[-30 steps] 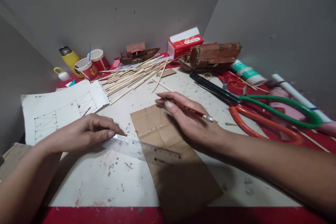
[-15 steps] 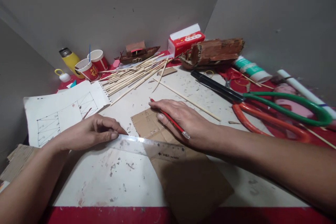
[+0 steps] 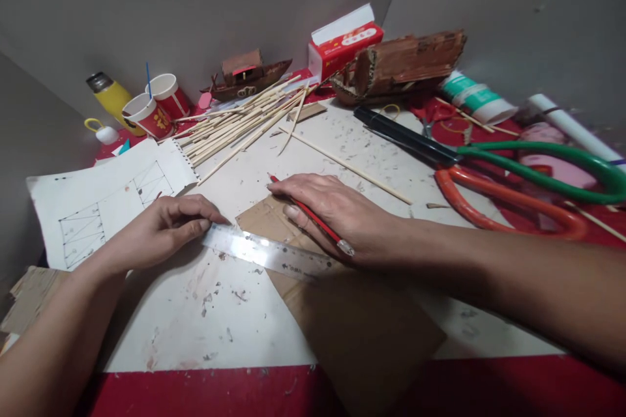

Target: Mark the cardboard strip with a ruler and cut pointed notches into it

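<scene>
Hands lining a ruler across cardboard
Left hand (image 3: pixel 163 229) fingertips pinch the ruler (image 3: pixel 274 254) end; right hand (image 3: pixel 337 215), flattened on the cardboard (image 3: pixel 352 319), seemingly grips a red pencil (image 3: pixel 308 216)

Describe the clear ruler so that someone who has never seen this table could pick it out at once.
Start at the white work board on the red table, and find the brown cardboard sheet near its front edge. The clear plastic ruler lies slanted across the cardboard's upper left corner, its left end pinned under the left hand. It is the only see-through strip, unlike the red pencil in the right hand.
</scene>
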